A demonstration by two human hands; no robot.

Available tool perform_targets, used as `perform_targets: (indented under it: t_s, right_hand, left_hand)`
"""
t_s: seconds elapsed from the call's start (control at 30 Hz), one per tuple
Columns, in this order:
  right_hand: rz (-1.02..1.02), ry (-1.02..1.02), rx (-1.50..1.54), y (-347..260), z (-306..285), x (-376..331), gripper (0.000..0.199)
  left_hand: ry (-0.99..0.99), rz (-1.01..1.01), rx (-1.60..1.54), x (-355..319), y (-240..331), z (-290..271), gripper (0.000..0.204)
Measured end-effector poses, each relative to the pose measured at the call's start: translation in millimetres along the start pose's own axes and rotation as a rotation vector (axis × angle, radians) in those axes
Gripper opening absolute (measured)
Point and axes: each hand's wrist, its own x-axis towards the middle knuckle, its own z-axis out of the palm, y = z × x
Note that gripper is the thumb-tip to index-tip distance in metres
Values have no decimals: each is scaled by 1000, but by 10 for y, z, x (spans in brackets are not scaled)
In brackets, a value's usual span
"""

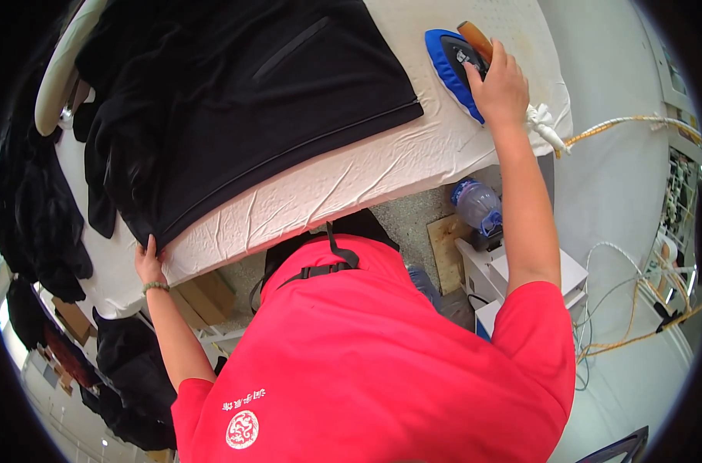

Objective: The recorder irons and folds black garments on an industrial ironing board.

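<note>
A black garment (289, 100) with a zip-like line along its near edge and a slanted pocket lies flat on the white-covered ironing table (289, 197). At its near left corner my left hand (149, 264) pinches the hem, fingers closed on the cloth. On the right end of the table rests an iron (449, 65) with a blue edge, a dark top and a brown handle. My right hand (503, 86) is closed around that handle, its thumb along the near side; the palm hides part of the grip. Iron and garment are a little apart.
A white cord (617, 122) ties to the table's right end. Underneath stand a large water bottle (478, 204), a white machine (486, 270) and a cardboard box (204, 297). More black garments (38, 204) hang at the left. A pale padded arm (57, 73) rises at far left.
</note>
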Motion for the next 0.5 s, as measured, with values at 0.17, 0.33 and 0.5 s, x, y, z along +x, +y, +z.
perform_targets:
  t_s: [0.17, 0.33, 0.5]
  right_hand:
    - [60, -259, 17, 151, -165, 8, 44]
    - [245, -648, 362, 221, -416, -258, 37]
    - [112, -414, 377, -474, -560, -701, 41]
  left_hand:
    - [-51, -49, -49, -195, 159, -2, 29]
    - [-140, -160, -277, -328, 362, -42, 26]
    - [-307, -95, -426, -288, 205, -249, 24]
